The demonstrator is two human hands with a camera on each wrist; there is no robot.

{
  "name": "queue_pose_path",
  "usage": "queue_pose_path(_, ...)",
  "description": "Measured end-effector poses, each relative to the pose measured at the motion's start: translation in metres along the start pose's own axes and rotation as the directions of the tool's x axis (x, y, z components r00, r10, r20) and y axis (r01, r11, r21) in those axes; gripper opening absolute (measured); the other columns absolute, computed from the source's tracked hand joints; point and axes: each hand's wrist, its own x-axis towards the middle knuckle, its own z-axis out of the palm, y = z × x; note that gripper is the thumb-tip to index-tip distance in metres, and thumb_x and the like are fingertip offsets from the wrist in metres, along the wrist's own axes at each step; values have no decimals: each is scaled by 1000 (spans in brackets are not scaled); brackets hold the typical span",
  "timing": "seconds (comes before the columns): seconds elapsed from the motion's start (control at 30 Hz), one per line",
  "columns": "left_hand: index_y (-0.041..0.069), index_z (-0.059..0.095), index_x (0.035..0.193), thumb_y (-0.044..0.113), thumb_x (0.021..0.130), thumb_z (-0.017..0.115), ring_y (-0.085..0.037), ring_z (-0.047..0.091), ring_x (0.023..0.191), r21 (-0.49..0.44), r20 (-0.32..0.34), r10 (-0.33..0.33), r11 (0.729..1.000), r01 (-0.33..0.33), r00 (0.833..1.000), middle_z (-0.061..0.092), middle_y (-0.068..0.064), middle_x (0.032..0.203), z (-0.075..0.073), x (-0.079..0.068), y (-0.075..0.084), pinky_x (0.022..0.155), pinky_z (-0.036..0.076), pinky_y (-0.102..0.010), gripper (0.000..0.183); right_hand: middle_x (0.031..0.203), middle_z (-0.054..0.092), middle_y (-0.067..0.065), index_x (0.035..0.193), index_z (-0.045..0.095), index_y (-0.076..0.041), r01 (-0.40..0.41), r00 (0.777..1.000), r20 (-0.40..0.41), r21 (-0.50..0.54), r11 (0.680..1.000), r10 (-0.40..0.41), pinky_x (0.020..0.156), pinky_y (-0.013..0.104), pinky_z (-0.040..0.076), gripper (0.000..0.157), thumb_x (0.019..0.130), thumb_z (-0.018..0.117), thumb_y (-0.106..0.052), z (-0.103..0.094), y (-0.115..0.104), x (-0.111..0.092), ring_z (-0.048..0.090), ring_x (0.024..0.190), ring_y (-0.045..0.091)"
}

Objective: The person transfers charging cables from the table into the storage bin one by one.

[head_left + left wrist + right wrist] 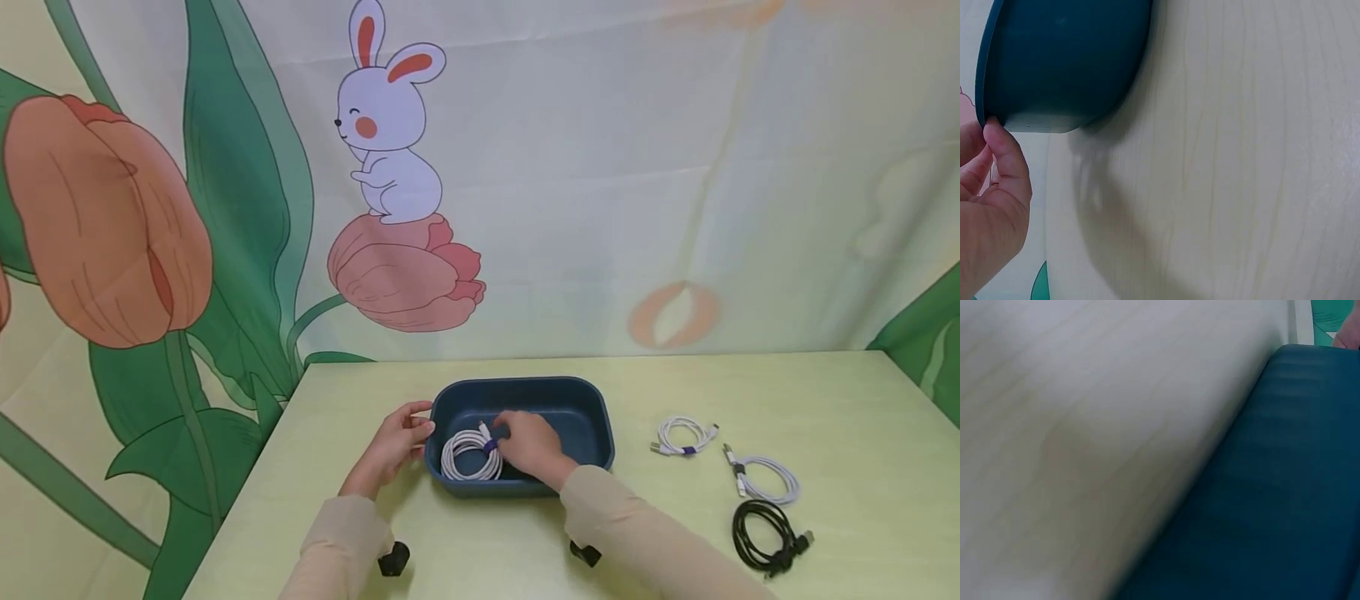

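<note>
A dark blue rectangular bin [525, 492] with rounded corners stands on the table. My left hand [395, 442] is at its left end; in the left wrist view, the thumb and a finger pinch the bin's rim [982, 81]. Inside the bin, toward its left end, lies a coiled white cable [450, 460] bound with a dark purple tie. My right hand [531, 443] reaches in over the front wall with bent fingers, its fingertips at the tie on the coil's right side. In the right wrist view the bin's outer wall [1260, 487] hides that grip.
Right of the bin lie two coiled white cables, one farther back [684, 437] and one nearer [768, 479], with a coiled black cable [772, 537] in front. Behind the table's [360, 392] back edge hangs a printed cloth [555, 208] with a rabbit and tulips.
</note>
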Motion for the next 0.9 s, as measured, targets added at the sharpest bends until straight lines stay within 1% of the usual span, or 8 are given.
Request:
queue_pose_path(0.07,8,45,123,4,87,51,-16,53,74,-1,-1,-2,1000,2,1000,47,-5,90,0,0,0,58,42,-24,37,68,56,-3,104,62,-13,12,1000,8,-10,1000,-12,48,25,37,27,77,59,-13,-4,1,-2,47,57,11)
queue_pose_path(0.13,7,45,124,4,87,51,-16,53,74,0,0,-1,1000,1,1000,48,-5,90,0,0,0,59,42,-24,37,74,59,-1,105,62,-12,23,1000,10,-27,999,-22,50,25,38,27,78,59,-14,-7,1,-4,48,59,12)
queue_pose_path(0.2,8,45,124,4,87,51,-16,53,75,0,-1,-5,1000,5,1000,48,-5,90,0,0,0,59,43,-24,37,82,61,1,106,62,-12,38,999,8,-49,998,-38,53,27,41,27,79,58,-14,-10,1,-5,51,65,13)
queue_pose_path(0.3,8,45,124,5,88,50,-16,53,76,4,-3,-12,1000,12,1000,47,-5,91,0,0,0,59,43,-24,37,98,61,5,106,62,-13,62,998,-3,-88,994,-62,62,32,46,27,79,58,-15,-12,4,-7,55,80,18)
queue_pose_path(0.43,9,45,124,5,88,50,-16,52,76,6,-4,-20,1000,20,1000,47,-5,92,1,0,1,60,43,-24,37,99,61,5,106,62,-13,98,995,-16,-99,990,-100,66,34,47,27,80,58,-15,-18,7,-11,55,87,22)
queue_pose_path(0.53,8,44,125,5,88,50,-16,53,76,8,-2,-21,1000,21,1000,48,-6,92,1,0,1,61,44,-24,38,99,60,6,107,61,-12,139,989,-28,-101,985,-142,67,35,47,27,80,59,-14,-25,8,-14,55,87,22)
queue_pose_path(0.67,7,44,125,5,88,50,-16,53,76,4,4,-14,1000,14,1000,48,-6,92,0,-1,1,60,44,-24,38,101,60,7,107,61,-11,190,980,-38,-123,974,-196,72,36,47,27,80,60,-14,-35,9,-16,55,90,23)
queue_pose_path(0.9,7,43,125,4,88,50,-16,53,75,-9,13,-4,1000,4,1000,48,-5,91,0,-1,1,59,43,-24,38,103,60,4,107,61,-14,188,979,-42,-178,966,-199,79,36,47,27,81,61,-17,-50,10,-18,54,93,21)
